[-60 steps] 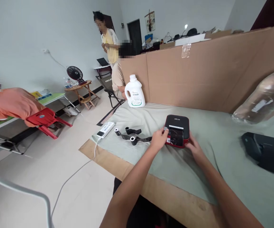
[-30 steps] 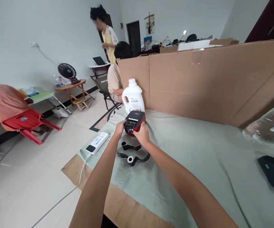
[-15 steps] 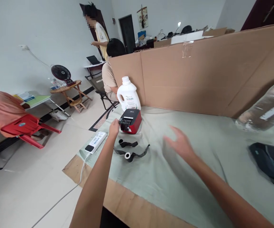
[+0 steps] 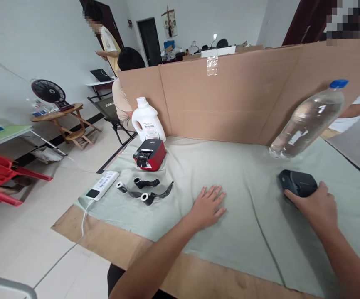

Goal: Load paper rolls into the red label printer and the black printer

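My left hand (image 4: 209, 207) lies flat on the pale green cloth (image 4: 211, 249), fingers spread, with nothing in it. Over at the right, my right hand (image 4: 320, 207) is closed around the near end of a black boxy device (image 4: 298, 182) with rounded edges; its exact kind I cannot make out. A red and black label printer (image 4: 153, 155) sits at the back left, a black strip showing at its front slot. Nearer me lie several small rolls with loose black ribbon (image 4: 148, 198), beside a white power strip (image 4: 102, 185).
A cardboard panel (image 4: 217, 99) stands along the table's back. Against it are a white jug (image 4: 149, 120) and a large, tilted clear bottle (image 4: 309, 118) with a blue cap. The power strip's cable (image 4: 82, 224) hangs over the left edge. People are beyond the panel.
The view has turned right. My left hand has left the label printer and come down on the cloth. My right hand has moved right and taken hold of the black device.
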The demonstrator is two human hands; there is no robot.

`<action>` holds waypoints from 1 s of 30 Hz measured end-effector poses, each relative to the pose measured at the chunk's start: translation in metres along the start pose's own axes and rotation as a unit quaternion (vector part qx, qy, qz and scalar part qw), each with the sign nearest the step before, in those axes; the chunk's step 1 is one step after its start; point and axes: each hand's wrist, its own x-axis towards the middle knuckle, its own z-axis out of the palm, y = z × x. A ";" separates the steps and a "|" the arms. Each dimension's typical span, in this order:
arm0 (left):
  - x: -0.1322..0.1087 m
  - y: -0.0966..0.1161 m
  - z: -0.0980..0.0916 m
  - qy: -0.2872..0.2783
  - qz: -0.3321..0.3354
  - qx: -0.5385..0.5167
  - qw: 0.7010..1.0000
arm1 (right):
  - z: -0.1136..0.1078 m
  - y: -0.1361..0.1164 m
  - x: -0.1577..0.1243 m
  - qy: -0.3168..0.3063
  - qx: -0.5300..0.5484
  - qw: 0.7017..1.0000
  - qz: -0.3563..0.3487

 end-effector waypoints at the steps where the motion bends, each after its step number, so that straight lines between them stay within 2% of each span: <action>1: -0.003 0.000 0.002 0.005 0.003 -0.009 1.000 | 0.001 -0.010 -0.006 0.007 -0.018 0.999 0.028; 3: -0.011 -0.002 0.003 0.017 0.016 -0.032 0.999 | 0.006 -0.035 -0.019 0.007 -0.047 0.998 0.050; 7: -0.017 -0.007 -0.001 0.083 -0.009 -0.076 0.994 | 0.032 -0.102 -0.049 -0.026 -0.012 0.999 -0.018; 12: -0.012 -0.022 -0.002 0.223 -0.158 -0.087 0.958 | 0.075 -0.188 -0.092 -0.073 0.061 0.994 -0.049; 15: -0.011 -0.037 -0.005 0.233 -0.251 -0.083 0.936 | 0.090 -0.218 -0.117 -0.100 0.068 0.993 -0.017; 18: -0.012 -0.048 -0.011 0.214 -0.261 -0.094 0.936 | 0.098 -0.232 -0.139 -0.094 0.053 0.994 -0.002; 24: -0.013 -0.057 -0.020 0.166 -0.171 -0.155 0.959 | 0.104 -0.237 -0.175 -0.054 0.035 0.998 -0.010; 27: -0.013 -0.062 -0.021 0.147 -0.152 -0.159 0.964 | 0.107 -0.234 -0.183 -0.042 0.056 0.997 -0.017; 30: -0.012 -0.066 -0.019 0.160 -0.148 -0.166 0.962 | 0.109 -0.225 -0.180 -0.035 0.106 0.993 -0.030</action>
